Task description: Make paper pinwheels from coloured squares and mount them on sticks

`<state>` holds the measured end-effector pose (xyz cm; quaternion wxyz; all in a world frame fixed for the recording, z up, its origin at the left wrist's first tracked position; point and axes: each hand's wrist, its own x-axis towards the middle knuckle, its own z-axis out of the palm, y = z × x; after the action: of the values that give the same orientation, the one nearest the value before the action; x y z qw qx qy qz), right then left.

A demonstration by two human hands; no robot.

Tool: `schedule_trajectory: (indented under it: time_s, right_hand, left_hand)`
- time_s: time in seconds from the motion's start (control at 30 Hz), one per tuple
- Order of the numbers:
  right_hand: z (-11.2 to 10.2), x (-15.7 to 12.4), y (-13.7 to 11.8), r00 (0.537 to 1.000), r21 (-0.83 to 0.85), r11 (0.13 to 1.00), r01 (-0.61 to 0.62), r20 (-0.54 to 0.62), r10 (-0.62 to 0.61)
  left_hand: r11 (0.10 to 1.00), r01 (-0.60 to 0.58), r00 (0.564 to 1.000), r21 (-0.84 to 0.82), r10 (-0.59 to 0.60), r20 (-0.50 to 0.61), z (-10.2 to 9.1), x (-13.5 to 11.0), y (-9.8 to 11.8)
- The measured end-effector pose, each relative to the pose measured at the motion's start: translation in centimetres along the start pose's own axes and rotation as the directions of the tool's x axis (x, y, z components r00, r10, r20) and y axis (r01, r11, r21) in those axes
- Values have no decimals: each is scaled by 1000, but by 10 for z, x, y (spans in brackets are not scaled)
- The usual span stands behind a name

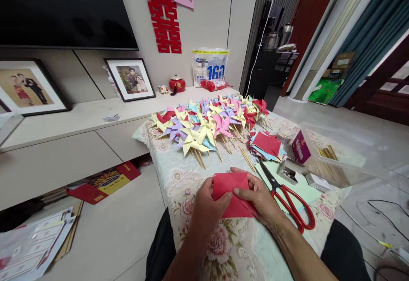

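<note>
On the flowered cloth of the tabletop (pixel 179 179), toward its far side, lies a heap of finished paper pinwheels (pixel 207 123) in yellow, pink, purple, blue and red, their wooden sticks pointing back toward the person. Nearer, the left hand (pixel 206 206) pinches the left edge of a red paper square (pixel 231 187), thumb on top and fingers curled beneath. The paper is held just above the cloth at the near edge of the tabletop, folded so that a triangular flap hangs below its straight upper part. The right hand (pixel 258 200) grips the right side, with the thumb pressed flat on the face and the fingers behind. The step in hand looks like creasing a fold in this sheet. The next move would seem to call for keeping the edges matched while a thumb runs along the fold line. Right of the hands lie red-handled scissors (pixel 289 202), shut, on a pale green sheet. Behind them is a loose stack of cut squares (pixel 266 144), mostly red, then a small open tin (pixel 287 173), a purple box (pixel 300 147) and a clear tub (pixel 335 157) holding spare sticks.
</note>
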<state>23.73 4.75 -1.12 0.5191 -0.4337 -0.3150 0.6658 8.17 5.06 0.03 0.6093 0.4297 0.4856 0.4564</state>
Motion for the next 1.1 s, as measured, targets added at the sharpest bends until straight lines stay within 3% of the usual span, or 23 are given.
schedule_trajectory:
  time_s: [0.3, 0.57, 0.63, 0.73, 0.87, 0.97, 1.1]
  right_hand:
    - [2, -2, -6, 999, -47, 998, -41, -2, 41]
    - [3, -5, -4, 994, -44, 999, -30, 103, 34]
    - [3, -4, -5, 995, 44, 999, 9, 102, -14]
    - [3, -2, -8, 995, 187, 981, 60, 65, -73]
    - [3, 1, -8, 995, 228, 971, 69, 58, -84]
    - [5, 2, -5, 991, 199, 978, 69, 100, -91]
    - [3, 3, -3, 996, 180, 979, 91, -24, -88]
  left_hand:
    - [985, 99, 994, -139, -91, 63, -7, 0, 7]
    - [989, 137, 983, -61, -128, 132, -16, 8, 22]
    - [985, 125, 989, -116, -114, 91, -16, 11, 23]
    - [957, 78, 993, -279, -100, -65, -13, 15, 21]
    - [909, -4, 966, -418, -104, -235, -3, 16, 12]
    - [895, -12, 958, -445, -117, -262, 5, 13, 3]
    - [875, 47, 979, -481, -136, -153, 10, 6, -3]
